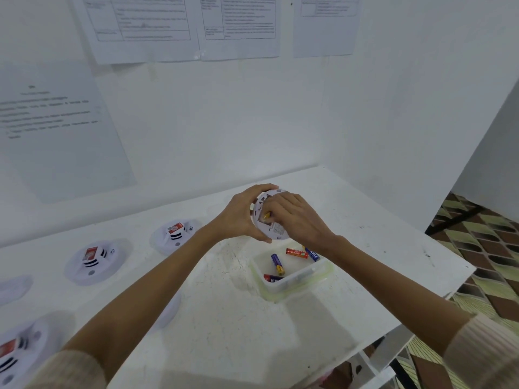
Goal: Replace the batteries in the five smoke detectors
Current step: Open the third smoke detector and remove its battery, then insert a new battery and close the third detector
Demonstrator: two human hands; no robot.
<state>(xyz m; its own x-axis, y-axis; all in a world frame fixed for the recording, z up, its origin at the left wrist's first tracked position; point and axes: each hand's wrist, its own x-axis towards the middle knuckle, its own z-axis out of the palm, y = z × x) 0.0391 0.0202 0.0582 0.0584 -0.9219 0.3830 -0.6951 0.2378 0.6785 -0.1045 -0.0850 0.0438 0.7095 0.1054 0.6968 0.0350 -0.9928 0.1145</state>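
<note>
My left hand (pixel 243 214) grips a round white smoke detector (pixel 276 231), held up over the table with its back side toward me. The fingers of my right hand (pixel 295 217) pinch a yellow-tipped battery (pixel 266 216) at the detector's back compartment. Below the hands stands a clear plastic container (pixel 323 272) holding several loose batteries, among them a purple one (pixel 277 263) and a red one (pixel 296 252). Three more white detectors lie face up on the left: one (pixel 175 234), another (pixel 92 261), and a third (pixel 16 352) at the frame's lower left.
The white table (pixel 379 234) ends at its right edge near a patterned floor (pixel 483 259). A white disc (pixel 12 289) lies at the far left, and another (pixel 170 310) shows partly under my left forearm. Printed sheets (pixel 146 23) hang on the wall behind.
</note>
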